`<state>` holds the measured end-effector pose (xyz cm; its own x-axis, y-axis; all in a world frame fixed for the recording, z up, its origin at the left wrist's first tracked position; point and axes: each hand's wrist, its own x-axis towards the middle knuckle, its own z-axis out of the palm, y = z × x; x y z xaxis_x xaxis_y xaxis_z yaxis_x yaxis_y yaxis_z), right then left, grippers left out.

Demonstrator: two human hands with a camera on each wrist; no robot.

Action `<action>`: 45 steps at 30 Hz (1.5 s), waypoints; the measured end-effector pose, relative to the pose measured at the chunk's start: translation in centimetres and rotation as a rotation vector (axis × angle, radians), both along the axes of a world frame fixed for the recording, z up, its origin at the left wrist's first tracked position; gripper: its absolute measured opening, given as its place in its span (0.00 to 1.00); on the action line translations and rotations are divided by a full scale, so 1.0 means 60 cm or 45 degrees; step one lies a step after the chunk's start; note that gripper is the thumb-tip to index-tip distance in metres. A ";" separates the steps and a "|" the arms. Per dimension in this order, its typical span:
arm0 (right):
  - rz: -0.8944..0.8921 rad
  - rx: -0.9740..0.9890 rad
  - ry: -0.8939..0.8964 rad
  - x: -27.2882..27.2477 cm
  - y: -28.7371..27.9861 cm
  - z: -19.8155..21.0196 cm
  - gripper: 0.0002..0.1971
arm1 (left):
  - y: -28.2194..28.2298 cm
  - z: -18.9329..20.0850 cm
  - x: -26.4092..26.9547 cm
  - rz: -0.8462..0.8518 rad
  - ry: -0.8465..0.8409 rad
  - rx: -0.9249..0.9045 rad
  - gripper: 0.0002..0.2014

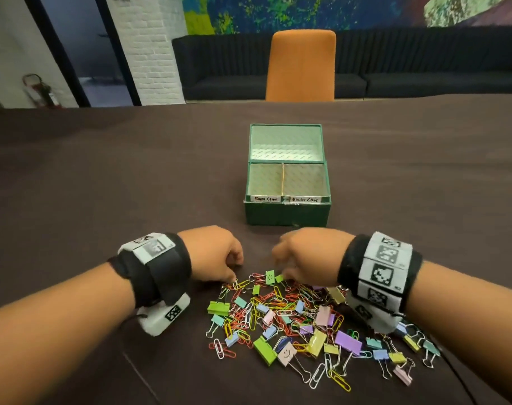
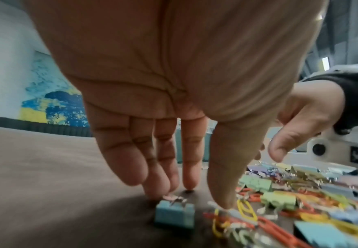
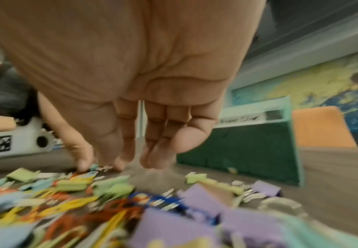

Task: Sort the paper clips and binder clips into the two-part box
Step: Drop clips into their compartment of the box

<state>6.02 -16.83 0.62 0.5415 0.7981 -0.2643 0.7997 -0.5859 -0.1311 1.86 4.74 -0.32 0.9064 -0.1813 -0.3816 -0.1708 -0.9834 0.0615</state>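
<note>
Both hands, left (image 1: 216, 255) and right (image 1: 307, 255), hung over the clip pile (image 1: 292, 317), fingers loosely extended, holding nothing; box (image 1: 287, 211) open.

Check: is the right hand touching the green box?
Apart. The head view shows brown table between the right hand and the green box; the right wrist view shows the fingers short of it.
</note>
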 end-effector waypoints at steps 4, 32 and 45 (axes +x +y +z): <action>-0.077 -0.117 0.053 -0.013 0.056 -0.020 0.18 | 0.018 -0.019 -0.004 0.186 -0.148 -0.028 0.09; 0.047 -0.255 0.024 -0.032 0.091 -0.016 0.08 | -0.011 -0.027 -0.034 0.072 -0.001 -0.178 0.07; -0.307 0.534 -0.055 0.090 0.081 0.063 0.11 | 0.010 -0.030 -0.032 0.054 -0.024 -0.218 0.07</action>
